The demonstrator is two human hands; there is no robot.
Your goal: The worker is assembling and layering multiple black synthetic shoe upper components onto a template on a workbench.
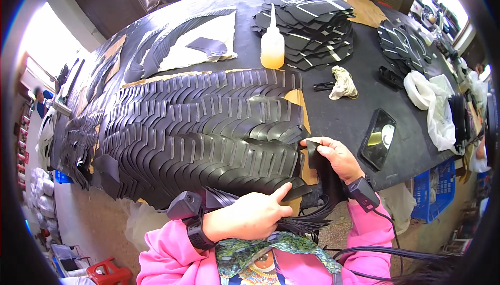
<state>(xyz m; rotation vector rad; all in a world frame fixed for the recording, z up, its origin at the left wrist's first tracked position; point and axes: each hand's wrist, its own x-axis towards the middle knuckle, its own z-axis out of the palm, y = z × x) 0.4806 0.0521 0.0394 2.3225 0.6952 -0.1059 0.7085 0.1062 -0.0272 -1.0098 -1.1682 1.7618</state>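
A black leather piece (314,155) is pinched in the right hand (338,157) at the desk's (344,115) near edge, beside overlapping rows of black pieces (208,134); a bundle of black strips (297,222) is clasped by the left hand (255,214).

A dark phone screen (378,139) lies at the table's right edge.

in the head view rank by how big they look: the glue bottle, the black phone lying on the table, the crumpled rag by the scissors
1. Black phone, though it lies nearer the camera.
2. Glue bottle, close behind it.
3. Crumpled rag, plainly smallest.
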